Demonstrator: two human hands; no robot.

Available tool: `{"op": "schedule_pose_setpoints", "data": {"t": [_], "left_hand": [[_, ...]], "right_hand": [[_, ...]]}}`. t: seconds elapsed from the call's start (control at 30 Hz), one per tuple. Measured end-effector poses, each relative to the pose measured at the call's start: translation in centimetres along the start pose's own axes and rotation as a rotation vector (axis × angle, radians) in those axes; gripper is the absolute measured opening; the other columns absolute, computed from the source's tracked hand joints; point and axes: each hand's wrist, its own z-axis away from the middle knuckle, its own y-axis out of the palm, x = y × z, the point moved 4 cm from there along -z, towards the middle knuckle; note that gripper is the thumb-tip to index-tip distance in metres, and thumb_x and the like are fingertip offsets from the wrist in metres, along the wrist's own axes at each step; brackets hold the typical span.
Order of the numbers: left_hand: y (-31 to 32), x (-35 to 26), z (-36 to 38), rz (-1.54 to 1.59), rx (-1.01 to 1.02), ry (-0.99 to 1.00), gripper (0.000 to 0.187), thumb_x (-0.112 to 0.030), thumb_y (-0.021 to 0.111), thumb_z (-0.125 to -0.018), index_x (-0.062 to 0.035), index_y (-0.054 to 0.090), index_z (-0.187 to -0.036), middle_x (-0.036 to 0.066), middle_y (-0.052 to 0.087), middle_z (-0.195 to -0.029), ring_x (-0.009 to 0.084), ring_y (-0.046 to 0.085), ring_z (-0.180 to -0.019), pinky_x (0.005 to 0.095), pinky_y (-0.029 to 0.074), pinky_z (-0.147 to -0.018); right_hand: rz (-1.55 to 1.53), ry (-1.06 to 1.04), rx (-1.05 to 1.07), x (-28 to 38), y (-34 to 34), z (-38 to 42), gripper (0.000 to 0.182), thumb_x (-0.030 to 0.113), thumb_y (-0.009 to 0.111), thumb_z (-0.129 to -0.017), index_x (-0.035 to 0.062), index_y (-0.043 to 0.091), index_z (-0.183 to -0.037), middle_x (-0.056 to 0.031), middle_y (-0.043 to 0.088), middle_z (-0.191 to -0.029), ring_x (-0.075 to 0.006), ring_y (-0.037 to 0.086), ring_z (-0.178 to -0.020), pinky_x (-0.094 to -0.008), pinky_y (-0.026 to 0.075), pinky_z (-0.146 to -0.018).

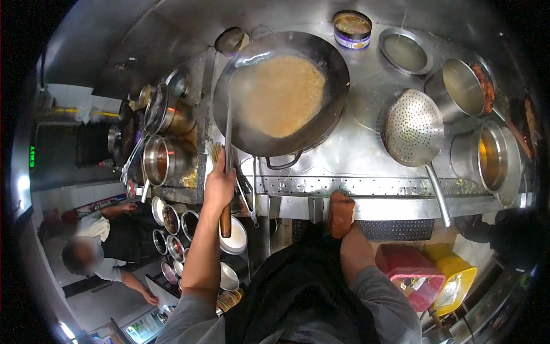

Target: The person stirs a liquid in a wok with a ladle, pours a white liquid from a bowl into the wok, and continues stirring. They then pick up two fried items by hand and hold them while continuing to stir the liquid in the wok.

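Observation:
My left hand (219, 186) is closed around the long handle of a cooking ladle (228, 129), whose wooden end points back toward me. The metal shaft runs up over the near left rim of a large black wok (226, 123); its far end is hidden by steam and liquid. Bubbling light-brown liquid (286, 94) fills the wok's bottom. Low at the stove's front edge, my right hand is mostly hidden by a reddish-brown folded cloth (342, 215) that it seems to grip. This cloth is apart from the wok's near loop handle (285, 162).
A perforated strainer (414, 126) rests right of the wok, its handle over the front edge. Pots (458, 89), an open can (352, 31) and a metal bowl (405, 51) stand around. Ingredient bowls (232, 235) are at left, where another person (94, 252) works. Red bin (409, 266) below.

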Motion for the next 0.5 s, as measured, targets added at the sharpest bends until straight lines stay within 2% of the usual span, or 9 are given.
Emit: {"op": "schedule_pose_setpoints", "data": {"t": [0.07, 0.13, 0.17, 0.27, 0.3, 0.33, 0.4, 0.43, 0.5], "left_hand": [[-0.4, -0.7, 0.3, -0.054, 0.001, 0.020, 0.060, -0.007, 0.057, -0.088, -0.0042, 0.034, -0.144, 0.005, 0.056, -0.065, 0.0100, 0.049, -0.044, 0.0271, 0.042, -0.042], [-0.3, -2.0, 2.3, 0.396, 0.289, -0.509, 0.059, -0.005, 0.055, -0.089, -0.0035, 0.034, -0.143, 0.003, 0.054, -0.064, 0.0095, 0.047, -0.043, 0.0259, 0.039, -0.040], [0.0, -2.4, 3.0, 0.705, 0.314, -0.581, 0.058, -0.003, 0.053, -0.089, -0.0050, 0.034, -0.144, 0.002, 0.052, -0.064, 0.0085, 0.043, -0.041, 0.0240, 0.035, -0.038], [-0.8, -3.8, 2.9, 0.965, 0.361, -0.678, 0.057, -0.001, 0.052, -0.090, -0.0051, 0.033, -0.144, 0.000, 0.051, -0.065, 0.0074, 0.039, -0.040, 0.0219, 0.032, -0.037], [-1.2, -4.2, 2.2, 0.759, 0.341, -0.610, 0.057, -0.001, 0.051, -0.090, -0.0060, 0.034, -0.144, -0.001, 0.049, -0.065, 0.0064, 0.041, -0.044, 0.0208, 0.032, -0.037], [-0.2, -1.9, 1.6, 0.687, 0.259, -0.526, 0.058, -0.003, 0.054, -0.088, -0.0037, 0.035, -0.143, 0.008, 0.060, -0.070, 0.0169, 0.055, -0.052, 0.0286, 0.043, -0.044], [-0.9, -1.2, -0.4, -0.009, 0.104, -0.087, 0.060, -0.006, 0.056, -0.085, 0.0001, 0.035, -0.141, 0.020, 0.066, -0.084, 0.0310, 0.065, -0.070, 0.0380, 0.051, -0.060], [-1.5, -2.1, -0.8, -0.076, 0.147, -0.216, 0.061, -0.008, 0.056, -0.083, 0.0037, 0.035, -0.139, 0.029, 0.063, -0.095, 0.0399, 0.065, -0.084, 0.0426, 0.050, -0.073], [1.3, 1.8, 0.3, 0.099, 0.104, -0.150, 0.060, -0.008, 0.056, -0.084, 0.0033, 0.036, -0.139, 0.026, 0.065, -0.089, 0.0362, 0.065, -0.075, 0.0409, 0.050, -0.067]], "right_hand": [[-0.002, -0.004, 0.009, 0.2, 0.1, -0.2, 0.047, 0.045, 0.037, -0.096, 0.0043, 0.061, -0.099, -0.0118, 0.063, -0.077, -0.0227, 0.058, -0.057, -0.0365, 0.050, -0.050], [0.002, -0.007, 0.016, 0.1, -0.2, -0.3, 0.047, 0.045, 0.037, -0.096, 0.0043, 0.061, -0.099, -0.0118, 0.063, -0.077, -0.0227, 0.057, -0.057, -0.0365, 0.049, -0.050], [0.017, -0.012, 0.023, 0.1, -0.6, -0.4, 0.047, 0.045, 0.037, -0.096, 0.0043, 0.061, -0.099, -0.0118, 0.063, -0.077, -0.0227, 0.057, -0.057, -0.0365, 0.049, -0.050], [0.093, -0.033, 0.038, 0.9, -1.9, -0.4, 0.047, 0.045, 0.037, -0.096, 0.0043, 0.061, -0.099, -0.0118, 0.063, -0.078, -0.0227, 0.057, -0.056, -0.0366, 0.049, -0.050], [0.169, -0.047, 0.052, 1.2, -3.0, -0.7, 0.047, 0.045, 0.037, -0.096, 0.0043, 0.061, -0.099, -0.0118, 0.063, -0.078, -0.0227, 0.057, -0.056, -0.0366, 0.049, -0.050], [0.310, -0.082, 0.086, 1.2, -5.5, -1.7, 0.047, 0.045, 0.037, -0.096, 0.0043, 0.061, -0.099, -0.0118, 0.063, -0.078, -0.0227, 0.057, -0.056, -0.0366, 0.049, -0.050], [0.842, -0.329, 0.309, -0.5, -15.6, -8.5, 0.048, 0.045, 0.037, -0.096, 0.0043, 0.061, -0.100, -0.0118, 0.063, -0.078, -0.0227, 0.057, -0.056, -0.0366, 0.049, -0.050], [1.130, -0.566, 0.488, -1.7, -21.5, -13.1, 0.048, 0.045, 0.037, -0.096, 0.0043, 0.061, -0.100, -0.0118, 0.063, -0.078, -0.0226, 0.057, -0.056, -0.0366, 0.049, -0.050], [0.663, -0.052, -0.093, 4.9, -15.0, 5.0, 0.048, 0.047, 0.039, -0.095, 0.0041, 0.060, -0.102, -0.0110, 0.063, -0.077, -0.0230, 0.055, -0.052, -0.0356, 0.044, -0.046]]}}
